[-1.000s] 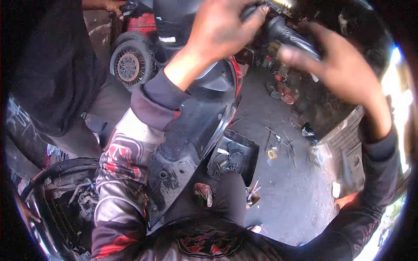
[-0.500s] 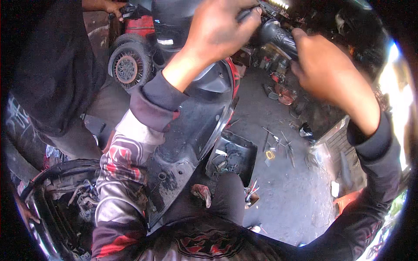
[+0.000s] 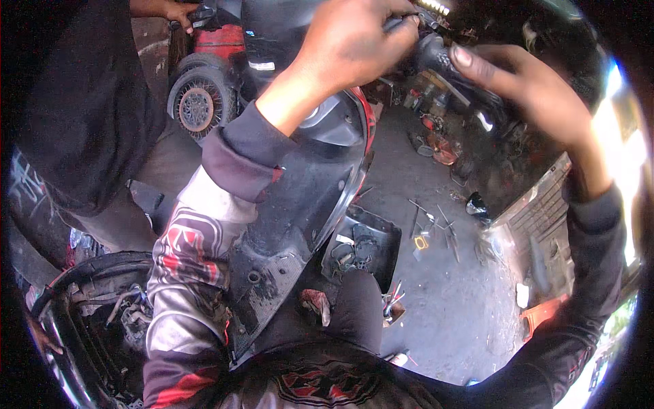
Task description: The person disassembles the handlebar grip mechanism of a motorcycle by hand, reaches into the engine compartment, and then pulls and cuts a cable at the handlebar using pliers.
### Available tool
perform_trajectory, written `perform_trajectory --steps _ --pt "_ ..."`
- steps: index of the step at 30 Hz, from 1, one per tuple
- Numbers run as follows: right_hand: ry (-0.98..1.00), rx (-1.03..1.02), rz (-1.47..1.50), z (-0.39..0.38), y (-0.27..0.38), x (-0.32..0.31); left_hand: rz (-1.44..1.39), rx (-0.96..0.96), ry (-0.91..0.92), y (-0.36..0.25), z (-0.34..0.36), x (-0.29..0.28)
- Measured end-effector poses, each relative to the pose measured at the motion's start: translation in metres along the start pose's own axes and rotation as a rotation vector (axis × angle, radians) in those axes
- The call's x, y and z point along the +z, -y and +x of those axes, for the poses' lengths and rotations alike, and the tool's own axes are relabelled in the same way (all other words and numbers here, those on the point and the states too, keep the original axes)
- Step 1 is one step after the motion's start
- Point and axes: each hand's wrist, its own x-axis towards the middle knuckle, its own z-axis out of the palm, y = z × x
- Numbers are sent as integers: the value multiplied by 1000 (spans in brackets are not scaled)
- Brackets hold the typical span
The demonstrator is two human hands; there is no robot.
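Note:
At the upper middle, my left hand (image 3: 354,42) is closed, thumb and fingers pinched on a small dark part beside the handlebar; the part is mostly hidden. My right hand (image 3: 528,85), slightly blurred, is at the black handlebar grip (image 3: 443,71), its thumb lying along the near side and the other fingers partly hidden behind. Both belong to a black scooter with red trim, whose footboard (image 3: 272,286) runs down between my left arm and my legs.
Someone in dark clothes (image 3: 88,102) stands at the left, beside a spoked wheel (image 3: 197,109). A black tray (image 3: 368,238) with wiring lies by my knee. Loose tools (image 3: 436,221) are on the floor to the right. An opened scooter body (image 3: 102,320) stands lower left.
My right hand has shifted its hold, moving slightly right, its thumb now stretched out along the grip and more of the grip exposed. My left hand has moved slightly right, still pinched.

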Motion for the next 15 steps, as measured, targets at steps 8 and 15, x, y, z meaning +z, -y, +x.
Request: perform_trajectory --steps 8,15 --pt "367 324 417 14 -22 10 -24 -72 -43 -11 -12 1" --pt "119 21 -510 17 -4 19 113 99 -359 -12 -50 34"
